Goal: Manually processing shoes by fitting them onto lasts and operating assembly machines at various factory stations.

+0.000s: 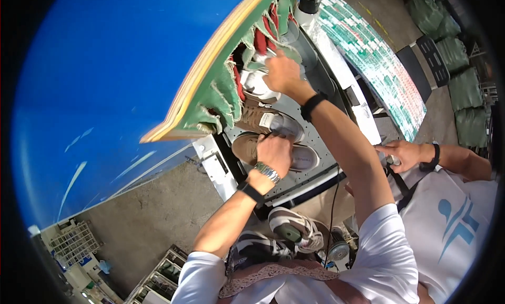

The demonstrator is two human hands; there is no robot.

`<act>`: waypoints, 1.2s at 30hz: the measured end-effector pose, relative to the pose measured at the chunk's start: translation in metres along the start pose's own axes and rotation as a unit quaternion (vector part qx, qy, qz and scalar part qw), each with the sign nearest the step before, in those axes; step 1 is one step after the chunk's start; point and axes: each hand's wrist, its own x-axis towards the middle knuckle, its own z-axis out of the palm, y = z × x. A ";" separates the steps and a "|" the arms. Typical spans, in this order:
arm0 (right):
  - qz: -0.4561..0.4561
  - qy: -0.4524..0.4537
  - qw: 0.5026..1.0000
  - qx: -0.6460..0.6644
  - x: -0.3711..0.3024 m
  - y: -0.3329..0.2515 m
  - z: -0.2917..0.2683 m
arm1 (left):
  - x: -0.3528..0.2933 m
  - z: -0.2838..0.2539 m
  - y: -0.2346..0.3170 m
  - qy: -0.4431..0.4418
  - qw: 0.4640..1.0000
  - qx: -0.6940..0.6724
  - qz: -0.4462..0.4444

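Careful now, left hand (274, 154) clamped on the near brown shoe (247, 146) on the grey worktop (315, 141), right hand (281, 72) curled around the white shoe (258, 85) under the fringed green flaps (221, 93), which could snag either one.

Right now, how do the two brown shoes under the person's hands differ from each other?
The nearer brown shoe has the left hand resting on its opening; the farther brown shoe lies untouched, its laces showing. The right hand reaches past it to a white shoe. Both brown shoes lie side by side on the grey machine bed.
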 end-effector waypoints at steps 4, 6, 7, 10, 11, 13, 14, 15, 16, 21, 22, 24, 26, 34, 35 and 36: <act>0.046 0.017 0.999 -0.002 -0.066 0.017 -0.029 | -0.076 -0.080 0.037 0.102 0.978 -0.181 0.031; 0.089 -0.003 0.996 0.023 -0.102 0.015 -0.047 | -0.123 -0.116 0.056 0.137 0.957 -0.253 0.047; 0.079 0.006 0.997 0.021 -0.123 0.005 -0.059 | -0.152 -0.136 0.069 0.136 0.954 -0.265 0.043; 0.180 0.068 0.977 0.095 -0.181 -0.020 -0.082 | -0.231 -0.170 0.094 0.230 0.934 -0.240 0.131; 0.187 0.091 0.973 0.103 -0.199 -0.035 -0.096 | -0.254 -0.182 0.098 0.246 0.932 -0.208 0.165; 0.198 0.086 0.976 0.026 -0.225 -0.050 -0.102 | -0.297 -0.197 0.109 0.269 0.922 -0.188 0.204; 0.193 0.104 0.976 0.024 -0.248 -0.056 -0.105 | -0.316 -0.201 0.111 0.275 0.914 -0.193 0.228; 0.207 0.115 0.971 0.024 -0.274 -0.054 -0.109 | -0.335 -0.203 0.113 0.268 0.911 -0.197 0.245; 0.199 0.099 0.971 0.083 -0.303 -0.056 -0.117 | -0.351 -0.202 0.110 0.271 0.903 -0.197 0.269; 0.157 0.290 0.921 0.208 -0.484 -0.068 -0.096 | -0.425 -0.183 0.126 0.192 0.871 -0.195 0.408; 0.142 0.402 0.887 0.179 -0.518 -0.082 -0.082 | -0.445 -0.181 0.134 0.183 0.865 -0.184 0.430; 0.199 0.433 0.861 0.178 -0.579 -0.084 -0.064 | -0.480 -0.185 0.146 0.128 0.849 -0.186 0.478; 0.266 0.419 0.850 0.177 -0.660 -0.093 -0.057 | -0.513 -0.178 0.156 0.050 0.829 -0.209 0.516; 0.553 0.457 0.685 0.125 -1.045 -0.133 0.084 | -0.644 -0.086 0.238 -0.273 0.706 -0.309 0.576; 0.596 0.439 0.654 0.158 -1.095 -0.151 0.098 | -0.665 -0.072 0.256 -0.304 0.690 -0.291 0.589; 0.627 0.439 0.617 0.183 -1.142 -0.171 0.111 | -0.686 -0.054 0.270 -0.336 0.678 -0.294 0.584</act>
